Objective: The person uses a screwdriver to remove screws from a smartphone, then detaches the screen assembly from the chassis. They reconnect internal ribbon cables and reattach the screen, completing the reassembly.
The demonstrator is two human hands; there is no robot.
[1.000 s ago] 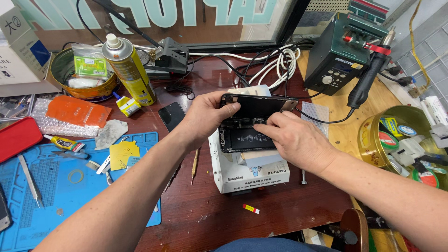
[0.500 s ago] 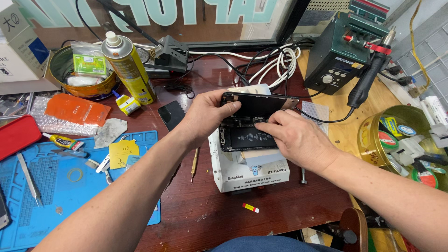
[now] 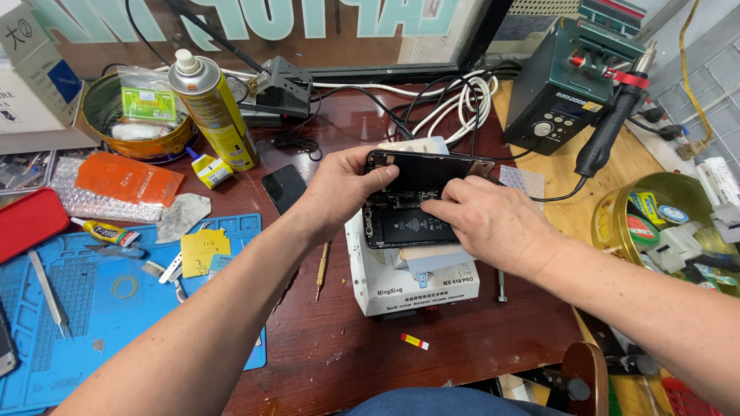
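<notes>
An opened smartphone body [image 3: 407, 225] lies on a white box-shaped machine [image 3: 412, 286], its dark insides and battery showing. Its black screen panel [image 3: 432, 169] is lifted up from the far edge. My left hand [image 3: 343, 189] grips the left end of that raised screen. My right hand [image 3: 489, 223] rests over the right side of the phone body, fingertips pressed on the inner parts just under the screen.
A yellow spray can [image 3: 216, 112], a round tin of parts [image 3: 135, 115], a blue work mat [image 3: 92, 300] with tweezers [image 3: 48, 293] and a glue tube [image 3: 108, 231] lie left. A hot-air station [image 3: 570, 85] with black handle [image 3: 613, 127], white cables [image 3: 455, 104] and a gold tin [image 3: 671, 227] stand right.
The hands stay on the phone; my right hand's fingers have shifted slightly on the inner parts. The screen remains lifted.
</notes>
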